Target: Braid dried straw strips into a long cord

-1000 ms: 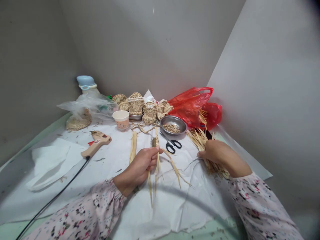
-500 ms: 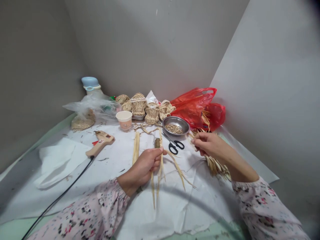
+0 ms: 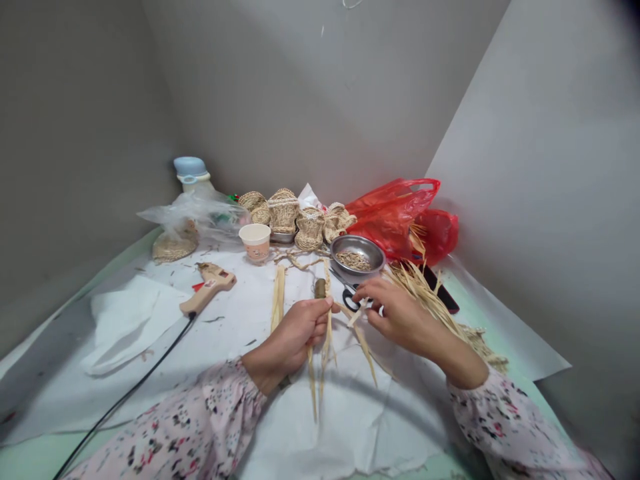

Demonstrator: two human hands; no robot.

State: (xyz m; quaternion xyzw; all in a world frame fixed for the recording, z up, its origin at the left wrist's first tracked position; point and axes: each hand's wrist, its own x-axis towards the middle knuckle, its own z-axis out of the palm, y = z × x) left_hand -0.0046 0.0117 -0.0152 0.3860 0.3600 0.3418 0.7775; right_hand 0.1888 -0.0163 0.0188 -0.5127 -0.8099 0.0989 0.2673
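My left hand (image 3: 300, 330) is closed, pinching a narrow plait of pale straw (image 3: 328, 275) between thumb and finger. Loose straw strands (image 3: 369, 350) fan out below and to the right of that grip. A short olive-brown cylinder (image 3: 320, 288) lies against the plait, just above my thumb. My right hand (image 3: 400, 317) is closed, with a short whitish straw strip (image 3: 357, 316) at its fingertips, over the loose strands. Black-handled scissors (image 3: 349, 301) lie beside the plait, partly hidden by my right fingers.
A beige glue gun (image 3: 213, 288) with a black cord lies left. A paper cup (image 3: 255, 243), woven straw pieces (image 3: 283, 212) and a metal bowl (image 3: 358, 255) of small bits stand behind. At right are a red plastic bag (image 3: 385, 217), a straw bundle (image 3: 425, 293) and a dark phone-like object (image 3: 445, 291).
My right hand has moved left from the straw bundle to beside the plait, bringing a whitish strip. The bundle now shows more fully. My left hand keeps its pinch; the view has shifted slightly.
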